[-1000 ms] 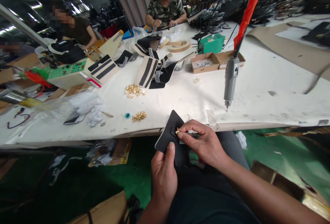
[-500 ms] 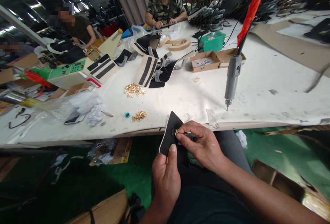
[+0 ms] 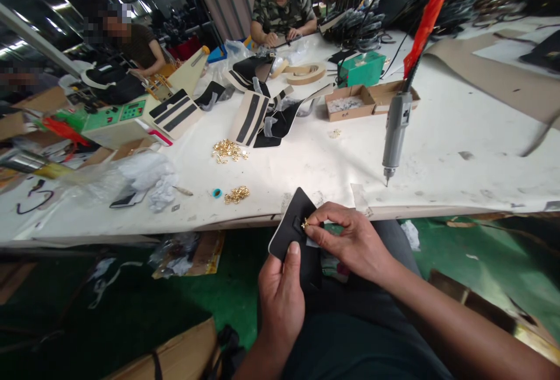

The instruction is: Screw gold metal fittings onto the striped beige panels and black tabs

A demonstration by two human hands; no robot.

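My left hand (image 3: 282, 298) grips a black panel with a pale edge (image 3: 286, 234), its thumb pressed on the face. Between thumb and fingertips, my right hand (image 3: 350, 237) pinches a small gold-coloured metal fitting (image 3: 304, 224) against the panel, beside a small raised black loop or strap on it. The fitting's exact shape is too small to make out. On the table in front lie a pile of gold fittings (image 3: 237, 194) and a larger pile of gold pieces (image 3: 227, 151). A small blue ring-shaped container (image 3: 217, 193) sits beside the nearer pile.
A grey electric screwdriver (image 3: 397, 132) hangs point down over the white table (image 3: 446, 176) at right. Behind are cardboard trays (image 3: 350, 104), a green box (image 3: 361, 69), tape (image 3: 306, 74) and more panels (image 3: 249, 118). Two co-workers sit across the table.
The panel has tilted slightly to the right. My right hand, with the gold fitting, has shifted a little rightward, and the raised loop on the panel shows more clearly.
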